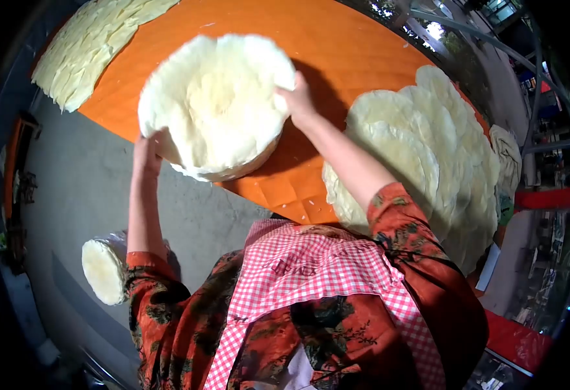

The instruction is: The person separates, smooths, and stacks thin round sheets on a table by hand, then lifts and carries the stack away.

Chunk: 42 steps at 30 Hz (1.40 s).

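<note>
orange sheet (356,45) covers the table, with grey floor (70,175) beyond its edge. both hands are clamped on a thick stack of flatbreads (217,97): the left hand (146,157) at its near left rim, the right hand (300,103) at its right. the stack is at the table's edge; whether it touches the sheet, i cannot tell. overlapping flatbreads (402,143) spread to the right, more sheets of dough (96,52) lie far left, and a wrapped pile (103,270) sits lower left.

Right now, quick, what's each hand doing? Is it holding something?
Left hand: closed on the near-left edge of the round flatbread stack.
Right hand: closed on the same stack, at its right edge.
</note>
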Available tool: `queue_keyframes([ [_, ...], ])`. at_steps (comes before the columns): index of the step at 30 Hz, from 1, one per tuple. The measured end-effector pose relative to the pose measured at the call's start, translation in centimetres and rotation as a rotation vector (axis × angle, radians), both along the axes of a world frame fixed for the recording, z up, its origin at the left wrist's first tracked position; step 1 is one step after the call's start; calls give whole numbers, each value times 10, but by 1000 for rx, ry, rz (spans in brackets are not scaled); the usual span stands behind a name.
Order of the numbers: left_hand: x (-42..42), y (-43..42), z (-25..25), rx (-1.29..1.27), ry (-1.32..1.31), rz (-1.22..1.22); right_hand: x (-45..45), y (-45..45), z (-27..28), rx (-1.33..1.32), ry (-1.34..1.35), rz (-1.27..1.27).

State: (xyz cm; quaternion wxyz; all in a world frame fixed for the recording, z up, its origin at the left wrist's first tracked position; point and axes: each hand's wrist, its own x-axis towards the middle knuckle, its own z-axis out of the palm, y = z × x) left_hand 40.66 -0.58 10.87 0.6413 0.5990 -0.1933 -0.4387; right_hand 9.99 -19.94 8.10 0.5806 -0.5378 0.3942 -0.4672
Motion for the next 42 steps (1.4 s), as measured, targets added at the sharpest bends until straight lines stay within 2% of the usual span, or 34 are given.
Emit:
queue_keyframes([
  [1,4,8,-20,85,-47,-53,9,-2,-40,21,204,-11],
  [2,13,13,-62,208,-130,-18,14,-2,-70,46,407,-25],
  [3,13,20,-92,224,-214,5,15,-1,-81,71,418,-27],
  [6,11,22,-113,225,-330,85,13,-5,-95,132,418,-17],
  [8,-2,32,-114,229,-326,120,9,-6,-84,178,376,13],
  [10,-10,26,-104,198,-306,157,14,-3,-54,160,543,-5],
  [12,-9,29,-113,222,-474,178,15,2,-52,122,758,0],
  [14,0,30,-138,241,-675,140,6,-5,-75,-15,879,16],
  [16,-24,25,-103,222,-924,288,-19,-10,-54,177,767,84],
  [18,-72,22,-51,-42,-853,417,-83,-14,-48,-97,498,-24],
  [20,-113,36,-62,-100,-802,162,-158,9,-26,-326,374,-208],
  [21,-134,44,-63,-126,-782,48,-200,28,-33,-366,449,-265],
  [22,-167,50,-55,10,-588,-229,-236,60,-31,-234,622,-242],
  [23,-203,52,-61,43,-428,-395,-266,96,-29,-101,785,-217],
  [24,-239,54,-74,36,-157,-548,-292,131,-39,-268,918,-175],
  [25,-270,60,-101,68,-53,-645,-313,166,-44,-431,1049,-134],
  [26,-296,63,-119,101,50,-745,-328,194,-40,-388,1096,0],
  [27,-320,58,-113,84,102,-801,-345,219,-58,-420,1164,45],
  [29,-356,47,-96,121,278,-882,-342,248,-39,-456,1210,47],
  [32,-393,44,-75,489,526,-850,-355,260,-53,-506,1264,-1],
  [33,-401,47,-76,480,552,-910,-360,260,-60,-532,1259,-22],
  [37,-431,67,-76,509,552,-827,-367,258,-42,-146,1200,163],
  [42,-471,85,-66,353,509,-507,-382,254,-70,-263,1090,184],
])
